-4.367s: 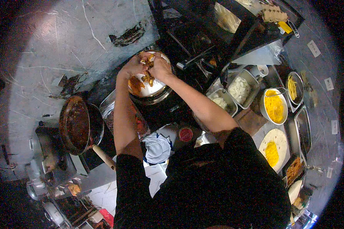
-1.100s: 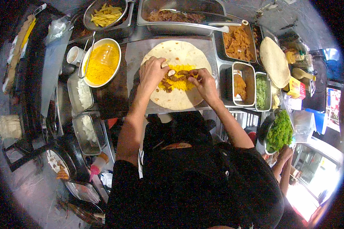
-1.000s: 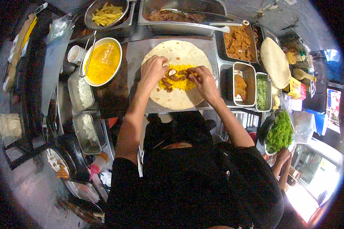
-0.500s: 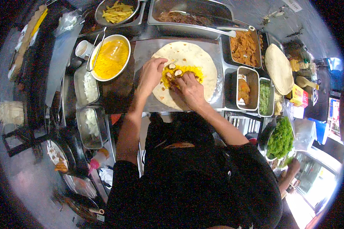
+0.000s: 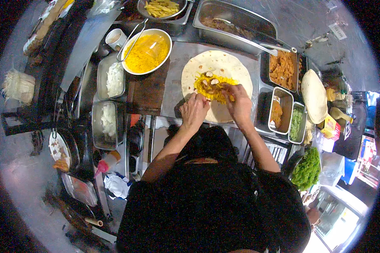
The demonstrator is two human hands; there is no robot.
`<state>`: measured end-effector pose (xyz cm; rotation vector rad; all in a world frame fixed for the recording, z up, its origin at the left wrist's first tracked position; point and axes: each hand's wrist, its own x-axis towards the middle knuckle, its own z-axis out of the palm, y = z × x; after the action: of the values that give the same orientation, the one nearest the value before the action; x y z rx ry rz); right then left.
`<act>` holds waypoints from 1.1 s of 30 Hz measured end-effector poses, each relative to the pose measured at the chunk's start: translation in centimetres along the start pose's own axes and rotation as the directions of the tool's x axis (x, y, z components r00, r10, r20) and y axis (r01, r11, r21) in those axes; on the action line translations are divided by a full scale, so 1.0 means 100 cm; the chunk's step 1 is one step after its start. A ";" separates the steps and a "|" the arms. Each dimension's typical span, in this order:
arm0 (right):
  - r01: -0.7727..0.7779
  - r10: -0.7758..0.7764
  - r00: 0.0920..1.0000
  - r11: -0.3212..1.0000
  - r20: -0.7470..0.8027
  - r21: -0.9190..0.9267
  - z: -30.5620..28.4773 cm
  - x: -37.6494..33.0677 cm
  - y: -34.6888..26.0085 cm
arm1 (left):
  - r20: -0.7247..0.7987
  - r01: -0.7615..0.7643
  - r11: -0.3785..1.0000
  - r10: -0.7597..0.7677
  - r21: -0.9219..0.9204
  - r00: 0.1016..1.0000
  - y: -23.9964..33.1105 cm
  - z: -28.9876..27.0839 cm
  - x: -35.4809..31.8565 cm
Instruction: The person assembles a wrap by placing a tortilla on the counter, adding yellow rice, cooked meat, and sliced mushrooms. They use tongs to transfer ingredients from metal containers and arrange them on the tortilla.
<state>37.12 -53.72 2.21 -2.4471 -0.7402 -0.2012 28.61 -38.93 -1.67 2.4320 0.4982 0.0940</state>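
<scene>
A round flatbread [image 5: 236, 67] lies on a sheet of paper [image 5: 173, 80] on the counter. Across its middle sits a mound of yellow rice [image 5: 204, 86] topped with several pale-cut brown pieces [image 5: 214, 82]. My left hand [image 5: 194, 110] is at the bread's near left edge, its fingers bent and drawn together by the rice; whatever they may hold is hidden. At the right end of the rice, my right hand [image 5: 240, 105] has its fingertips pinched together in or just above the filling, slightly blurred. What is between them cannot be made out.
Left stand a bowl of yellow rice [image 5: 145, 52] with tongs [image 5: 133, 38] and two tubs of chopped white food [image 5: 114, 80]. On the right are an orange-filled pan [image 5: 283, 69], smaller tubs [image 5: 297, 120], stacked flatbreads [image 5: 314, 95] and greens [image 5: 307, 168]. Another person's hand [image 5: 313, 216] shows lower right.
My left hand has come down from the bread's upper left to its near left edge. My right hand has shifted to the rice's right end. The whole view has turned and shifted.
</scene>
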 end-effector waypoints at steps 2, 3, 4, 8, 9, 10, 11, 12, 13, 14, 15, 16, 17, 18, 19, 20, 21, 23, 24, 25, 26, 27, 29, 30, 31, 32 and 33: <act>-0.159 0.160 0.985 0.987 0.060 -0.026 -0.007 -0.009 0.024 | -0.014 -0.010 1.000 0.009 -0.021 1.000 -0.002 -0.003 0.001; -0.235 0.238 0.967 0.971 0.090 -0.039 -0.009 -0.010 0.027 | -0.043 -0.011 1.000 0.009 -0.029 0.999 -0.005 -0.005 0.003; -0.244 0.247 0.961 0.969 0.120 -0.041 -0.009 -0.012 0.028 | -0.074 -0.011 0.999 0.008 -0.037 0.997 -0.008 -0.007 0.006; -0.018 0.026 0.996 0.996 0.090 -0.091 -0.005 -0.015 0.021 | -0.167 -0.013 0.998 0.002 -0.066 0.986 -0.016 -0.008 0.023; 0.111 -0.108 0.993 0.989 0.041 -0.097 0.002 -0.013 0.017 | -0.143 0.002 0.999 -0.008 -0.046 0.990 -0.014 -0.009 0.026; 0.127 -0.123 0.991 0.990 0.061 -0.068 0.003 -0.010 0.004 | -0.071 0.109 0.992 -0.113 -0.065 0.991 -0.028 0.009 0.033; 0.115 -0.111 0.991 0.992 0.075 -0.049 0.001 -0.008 0.002 | -0.076 0.063 0.991 -0.072 -0.117 0.994 -0.017 -0.002 0.029; 0.130 -0.123 0.987 0.989 0.102 -0.067 -0.001 -0.005 -0.003 | -0.168 0.032 0.997 -0.043 -0.066 0.985 -0.018 0.005 0.025; 0.134 -0.122 0.985 0.986 0.124 -0.098 -0.002 -0.003 -0.007 | -0.241 -0.004 1.000 0.002 -0.011 0.971 -0.027 0.012 0.020; 0.110 -0.103 0.988 0.992 0.111 -0.061 -0.005 0.000 -0.014 | -0.306 -0.048 0.990 0.005 -0.132 0.952 -0.023 -0.006 0.006; 0.080 -0.077 0.992 0.996 0.101 -0.029 -0.009 0.003 -0.023 | -0.370 -0.107 0.963 0.008 -0.248 0.929 -0.006 -0.035 -0.007; 0.093 -0.093 0.988 0.996 0.120 0.005 -0.012 0.007 -0.035 | -0.367 -0.109 0.956 0.001 -0.273 0.930 -0.001 -0.067 -0.019; 0.090 -0.092 0.987 0.996 0.131 0.026 -0.017 0.012 -0.045 | -0.355 -0.125 0.945 0.009 -0.303 0.935 0.001 -0.104 -0.035; -0.003 -0.021 0.986 0.989 0.165 0.147 -0.020 0.015 -0.060 | -0.349 -0.133 0.935 0.011 -0.328 0.937 0.005 -0.148 -0.056; 0.008 -0.030 0.981 0.993 0.190 0.115 -0.020 0.017 -0.064 | -0.337 -0.043 0.937 -0.082 -0.347 0.938 0.010 -0.195 -0.077; 0.007 -0.036 0.983 0.987 0.178 0.161 -0.014 0.018 -0.064 | -0.432 -0.008 0.872 -0.234 -0.489 0.871 0.001 -0.225 -0.098; 0.002 -0.036 0.986 0.979 0.162 0.203 -0.005 0.019 -0.063 | -0.663 -0.133 0.921 -0.159 -0.367 0.731 -0.027 -0.254 -0.115; -0.006 -0.038 0.989 0.951 0.139 0.308 0.007 0.019 -0.074 | -0.814 0.159 0.954 -0.300 -0.255 0.498 -0.065 -0.330 -0.143; -0.002 -0.050 0.990 0.932 0.134 0.363 0.010 0.019 -0.081 | -0.877 0.326 0.943 -0.216 -0.073 0.429 -0.114 -0.354 -0.166; 0.058 -0.103 0.986 0.946 0.128 0.319 0.013 0.020 -0.090 | -0.860 0.626 0.772 -0.392 -0.113 0.328 -0.155 -0.378 -0.184; 0.120 -0.160 0.979 0.952 0.124 0.280 0.015 0.022 -0.102 | -0.828 0.716 0.695 -0.441 -0.070 0.347 -0.209 -0.394 -0.207; 0.181 -0.213 0.970 0.954 0.118 0.238 0.019 0.021 -0.111 | -0.791 0.790 0.613 -0.493 -0.021 0.362 -0.263 -0.397 -0.224; 0.188 -0.223 0.955 0.966 0.197 0.179 0.013 0.021 -0.135 | -0.774 0.732 0.655 -0.361 0.187 0.520 -0.327 -0.393 -0.228; 0.189 -0.234 0.950 0.958 0.209 0.216 0.010 0.021 -0.145 | -0.719 0.697 0.639 -0.311 0.326 0.621 -0.347 -0.389 -0.228; 0.180 -0.233 0.948 0.955 0.217 0.237 0.010 0.021 -0.150 | -0.647 0.630 0.629 -0.253 0.455 0.720 -0.357 -0.384 -0.218; 0.195 -0.243 0.947 0.955 0.212 0.226 0.013 0.020 -0.151 | -0.627 0.668 0.611 -0.333 0.426 0.704 -0.365 -0.377 -0.211; 0.187 -0.232 0.950 0.959 0.208 0.214 0.016 0.018 -0.150 | -0.600 0.700 0.592 -0.409 0.399 0.687 -0.367 -0.373 -0.200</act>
<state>30.40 -41.72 8.65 -2.2276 -1.0731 0.0748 -8.99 1.82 6.47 2.6954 1.7733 0.2582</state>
